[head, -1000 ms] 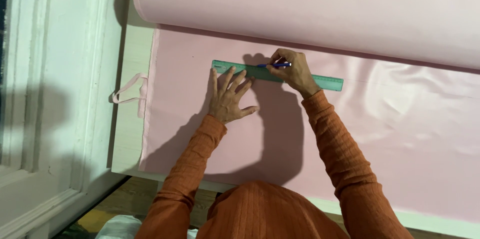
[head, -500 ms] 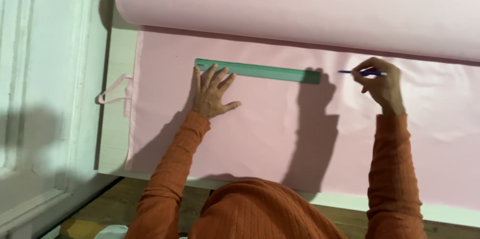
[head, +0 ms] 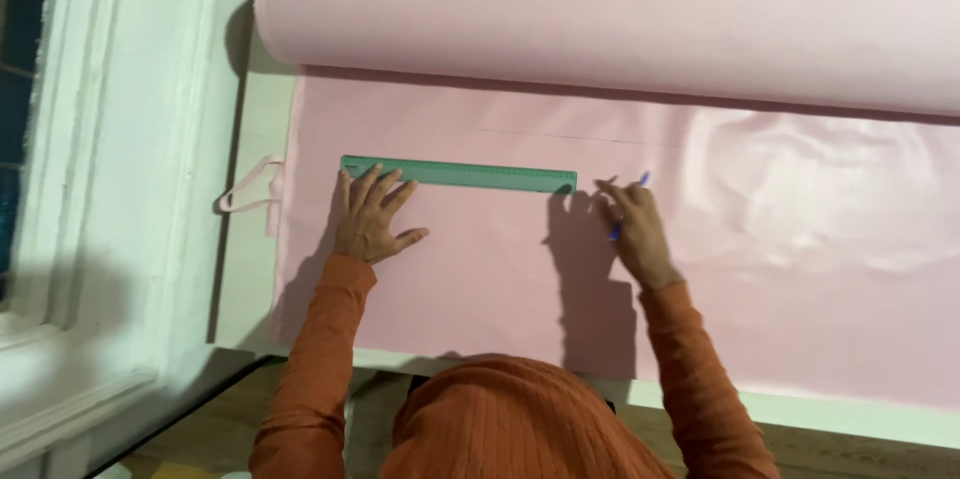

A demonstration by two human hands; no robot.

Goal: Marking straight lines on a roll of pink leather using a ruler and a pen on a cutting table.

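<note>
A faint straight line already shows on the flat pink fabric sheet [head: 600, 269] at upper centre, while the left hand [head: 370, 219], fingers spread, presses the long green plastic ruler [head: 470, 175] mid-frame and the right hand [head: 632, 227] grips a blue pen [head: 630, 201] beside its right end.

A long green ruler [head: 460, 175] lies flat on pink fabric [head: 480, 269]; a blue pen [head: 628, 205] stands tilted beside its right end.
</note>
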